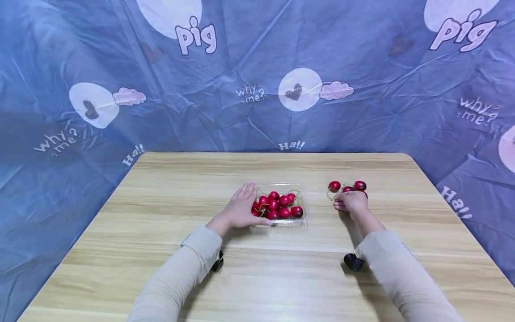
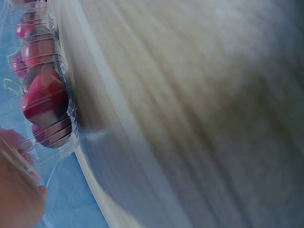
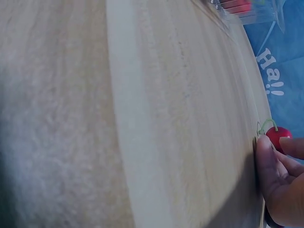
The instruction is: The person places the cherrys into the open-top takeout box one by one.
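Observation:
A clear plastic box [image 1: 306,210] filled with red cherries [image 1: 273,205] stands near the middle of the table. My left hand [image 1: 241,208] lies against its left end, the thumb straight along the near side and the fingers extended toward the far corner. Behind the clear wall, cherries [image 2: 45,97] fill the left wrist view. To the right, my right hand [image 1: 352,202] is low over a few loose cherries [image 1: 359,185] and partly hides some. One cherry [image 1: 334,185] lies just past its fingertips; in the right wrist view that cherry's stem [image 3: 270,121] curves toward the thumb. Whether the fingers pinch the stem is unclear.
The wood-grain table [image 1: 281,277] ends at a back edge in front of a blue printed cloth [image 1: 249,120]. Black wrist devices [image 1: 354,262] hang under both sleeves, close to the tabletop.

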`<state>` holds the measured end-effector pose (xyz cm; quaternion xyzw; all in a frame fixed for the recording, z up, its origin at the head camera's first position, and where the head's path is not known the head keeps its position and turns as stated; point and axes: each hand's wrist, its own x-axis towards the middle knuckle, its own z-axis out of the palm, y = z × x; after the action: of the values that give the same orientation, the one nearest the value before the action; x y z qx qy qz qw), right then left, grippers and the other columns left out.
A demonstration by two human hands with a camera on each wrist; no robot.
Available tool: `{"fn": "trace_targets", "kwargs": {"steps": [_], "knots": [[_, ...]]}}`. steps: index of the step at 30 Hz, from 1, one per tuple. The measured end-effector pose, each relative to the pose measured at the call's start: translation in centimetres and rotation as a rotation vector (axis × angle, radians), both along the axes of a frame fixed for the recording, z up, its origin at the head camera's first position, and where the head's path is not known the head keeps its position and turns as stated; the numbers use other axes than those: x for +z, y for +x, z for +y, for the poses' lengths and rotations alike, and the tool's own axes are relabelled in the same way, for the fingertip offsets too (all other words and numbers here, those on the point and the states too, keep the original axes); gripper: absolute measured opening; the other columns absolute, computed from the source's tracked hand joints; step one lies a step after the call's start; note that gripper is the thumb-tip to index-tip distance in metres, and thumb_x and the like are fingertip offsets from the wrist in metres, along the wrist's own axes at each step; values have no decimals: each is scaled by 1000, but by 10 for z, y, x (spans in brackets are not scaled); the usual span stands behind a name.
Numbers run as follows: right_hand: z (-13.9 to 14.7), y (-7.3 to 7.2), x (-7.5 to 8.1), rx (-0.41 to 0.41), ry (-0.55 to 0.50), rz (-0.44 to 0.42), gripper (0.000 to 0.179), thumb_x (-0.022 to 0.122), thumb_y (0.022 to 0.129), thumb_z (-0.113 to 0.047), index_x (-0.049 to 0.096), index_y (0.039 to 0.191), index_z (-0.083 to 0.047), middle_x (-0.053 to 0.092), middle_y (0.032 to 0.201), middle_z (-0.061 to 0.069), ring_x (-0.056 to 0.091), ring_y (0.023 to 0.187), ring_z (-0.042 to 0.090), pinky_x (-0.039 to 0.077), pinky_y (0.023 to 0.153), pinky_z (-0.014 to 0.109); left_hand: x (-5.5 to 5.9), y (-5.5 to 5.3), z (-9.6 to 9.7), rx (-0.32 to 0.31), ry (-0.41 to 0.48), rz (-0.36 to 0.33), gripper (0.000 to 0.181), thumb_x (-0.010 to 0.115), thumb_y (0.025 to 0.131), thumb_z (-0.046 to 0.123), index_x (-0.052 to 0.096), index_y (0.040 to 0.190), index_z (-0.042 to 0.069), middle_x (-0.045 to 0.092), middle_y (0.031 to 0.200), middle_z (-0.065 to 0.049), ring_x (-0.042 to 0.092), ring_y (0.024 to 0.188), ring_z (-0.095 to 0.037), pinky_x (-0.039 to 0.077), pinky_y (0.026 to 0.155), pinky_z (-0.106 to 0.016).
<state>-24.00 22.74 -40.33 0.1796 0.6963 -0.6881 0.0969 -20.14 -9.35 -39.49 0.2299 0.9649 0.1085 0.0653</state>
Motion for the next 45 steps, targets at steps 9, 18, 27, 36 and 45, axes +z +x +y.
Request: {"fn": "trace_targets", "kwargs": {"steps": [9, 18, 27, 36, 45], "knots": [[1, -4, -1, -106, -10, -17, 3, 46, 80, 5, 49, 81, 6, 57, 49, 2, 58, 44, 11, 51, 50, 24, 1, 0, 2, 0, 9, -3, 115, 35, 60, 81, 7, 137, 0, 0, 143, -14, -8, 129, -23, -2, 103, -35], [-3, -9, -1, -195, 104, -122, 4, 54, 78, -1, 52, 76, 3, 55, 46, 3, 56, 41, 12, 51, 48, 26, 2, 2, 2, -7, 12, 10, 114, 37, 61, 80, 8, 137, -1, 2, 143, -15, -4, 129, -26, 0, 103, -36], [-6, -9, -1, -207, 195, -118, 16, 54, 73, 0, 56, 86, 10, 53, 45, 2, 54, 40, 12, 50, 46, 24, 2, 3, 3, 2, 12, -2, 112, 40, 63, 78, 8, 137, 0, 0, 143, -14, -7, 129, -24, -2, 103, -35], [-5, -8, -1, -169, -5, -77, 4, 47, 81, 1, 50, 80, 3, 56, 49, 3, 57, 44, 12, 51, 51, 25, 1, 2, 2, 1, 10, 16, 113, 39, 62, 78, 8, 137, -1, 2, 143, -15, -4, 129, -26, 0, 103, -36], [-5, -1, 1, -109, -203, -36, 4, 44, 85, 4, 48, 86, 3, 59, 55, 7, 61, 53, 14, 51, 62, 27, -1, 0, 1, 7, -4, 9, 113, 37, 62, 79, 8, 137, 0, 1, 143, -14, -5, 129, -25, -1, 103, -35]]}}
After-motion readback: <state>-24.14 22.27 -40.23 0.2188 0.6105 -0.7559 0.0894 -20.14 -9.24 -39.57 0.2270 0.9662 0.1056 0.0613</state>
